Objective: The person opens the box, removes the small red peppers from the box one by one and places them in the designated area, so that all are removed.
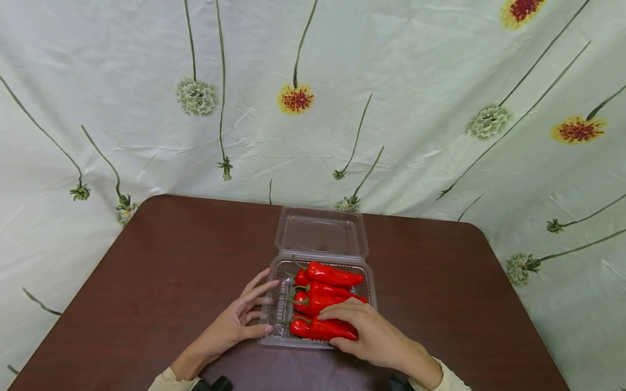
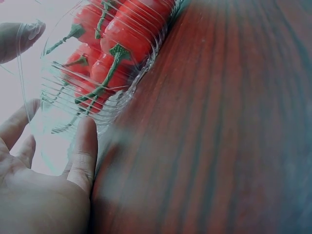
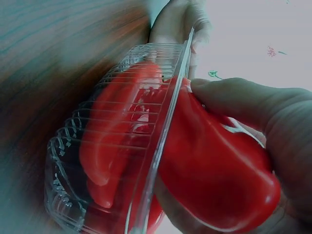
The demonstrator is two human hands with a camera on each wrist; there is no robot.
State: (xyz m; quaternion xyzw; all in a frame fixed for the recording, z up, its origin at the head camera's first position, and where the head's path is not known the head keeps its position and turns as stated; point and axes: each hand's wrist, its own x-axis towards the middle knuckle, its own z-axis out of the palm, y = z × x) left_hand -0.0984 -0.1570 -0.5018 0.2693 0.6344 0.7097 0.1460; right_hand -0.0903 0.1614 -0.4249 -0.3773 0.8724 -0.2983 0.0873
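Note:
A clear plastic clamshell box (image 1: pixel 374 296) holds several glossy red peppers (image 1: pixel 335 274) with green stems, lying side by side with stems to the left. My right hand (image 1: pixel 374 331) grips the nearest red pepper (image 3: pixel 214 165), thumb on the near side and fingers over the far side; in the right wrist view this pepper stands above the box's rim. At the box's left side is my left hand (image 1: pixel 232 320), fingers spread, fingertips right at the rim. The left wrist view shows those fingers (image 2: pixel 84 151) beside the ribbed wall, with green stems behind the plastic.
The box's lid (image 1: pixel 320 233) lies folded back toward the far edge of the dark brown table (image 1: pixel 195 255). Behind the table hangs a pale cloth (image 1: pixel 391 98) printed with flowers. Dark wrist gear (image 1: pixel 215 384) shows at the bottom of the head view.

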